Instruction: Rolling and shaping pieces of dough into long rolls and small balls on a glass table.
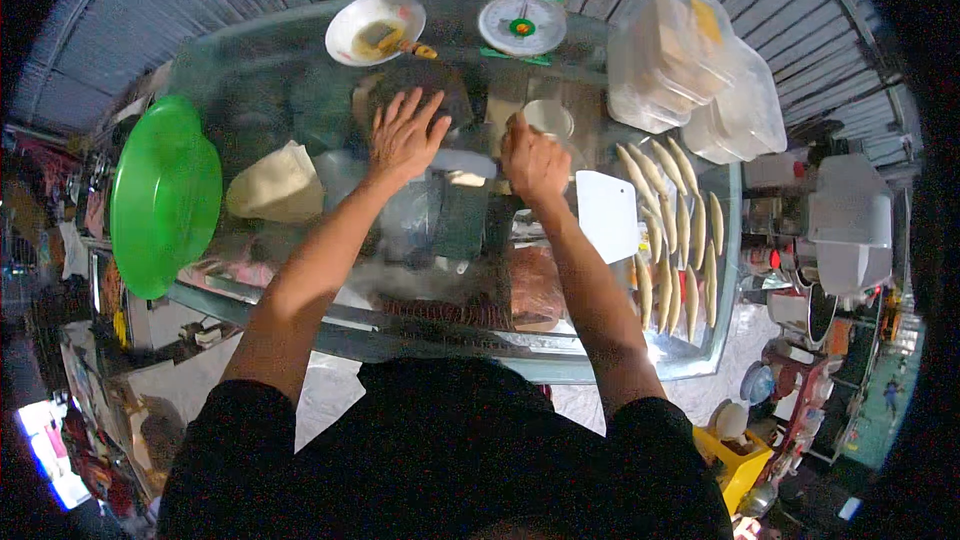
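My left hand (405, 138) is spread, fingers apart, over the far middle of the glass-topped table (330, 200), holding nothing. To its right, my right hand (537, 158) is closed in a fist around the handle of what looks like a knife (465, 163). Its greyish blade points left toward my left hand. A white plastic dough scraper (606, 217) lies beside my right forearm. Several long, thin rolls of pale dough (670, 225) lie in rows on the right of the table. A larger lump of dough (278, 185) rests on the left.
At the far edge stand a white bowl (345, 30) with yellowish liquid and a brush (410, 46), and a dial kitchen scale (522, 25). Clear plastic tubs (650, 70) are stacked at the far right. A green basin (150, 200) sits at the left edge; a yellow crate (740, 470) is lower right.
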The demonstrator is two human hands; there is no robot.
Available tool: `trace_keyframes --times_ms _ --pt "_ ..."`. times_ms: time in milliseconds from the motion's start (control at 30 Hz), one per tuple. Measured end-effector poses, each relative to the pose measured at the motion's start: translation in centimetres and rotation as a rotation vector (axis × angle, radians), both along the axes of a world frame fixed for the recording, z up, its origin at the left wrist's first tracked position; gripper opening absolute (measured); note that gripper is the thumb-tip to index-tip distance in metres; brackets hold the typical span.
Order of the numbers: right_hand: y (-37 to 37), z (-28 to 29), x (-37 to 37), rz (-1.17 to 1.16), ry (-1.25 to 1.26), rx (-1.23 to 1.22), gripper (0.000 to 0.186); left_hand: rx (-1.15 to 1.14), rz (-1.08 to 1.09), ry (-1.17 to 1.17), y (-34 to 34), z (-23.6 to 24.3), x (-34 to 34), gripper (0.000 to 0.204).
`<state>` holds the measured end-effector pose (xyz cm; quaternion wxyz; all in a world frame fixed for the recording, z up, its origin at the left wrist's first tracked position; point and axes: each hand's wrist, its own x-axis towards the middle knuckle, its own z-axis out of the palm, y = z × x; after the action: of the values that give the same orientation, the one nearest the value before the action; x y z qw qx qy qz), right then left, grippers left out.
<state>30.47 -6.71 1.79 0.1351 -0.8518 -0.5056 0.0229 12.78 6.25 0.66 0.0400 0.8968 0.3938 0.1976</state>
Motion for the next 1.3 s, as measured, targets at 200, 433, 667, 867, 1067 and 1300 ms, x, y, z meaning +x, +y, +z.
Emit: trace_keyframes --times_ms 200,433,667,867,1067,1300 --pt "-6.8 -0.3 -4.1 0.153 -0.058 0.198 0.032 -0.027 -0.185 0.063 -6.7 0.9 -5.9 0.064" --pt "-9.7 0.9 -5.8 0.269 -0.085 0.168 0.044 -0.074 -0.273 0.065 -10.4 1.3 -9.5 0.062" --pt "-4.1 1.3 -3.2 0.144 0.025 0.215 0.033 0.039 -0.117 -0.002 -5.3 0.3 -5.2 0.043" --pt "-1.2 0.3 -1.1 0.165 -0.047 0.259 0.02 0.188 -0.081 -0.152 -2.6 1.2 -3.2 0.033" --pt "1.2 0.2 0.3 0.157 -0.088 0.39 0.015 0.135 -0.07 -0.149 -1.5 1.9 -2.6 0.023" --pt "2.0 -0.5 0.7 0.046 -0.038 0.228 0.024 0.189 -0.007 -0.116 -0.1 0.3 -1.6 0.029"
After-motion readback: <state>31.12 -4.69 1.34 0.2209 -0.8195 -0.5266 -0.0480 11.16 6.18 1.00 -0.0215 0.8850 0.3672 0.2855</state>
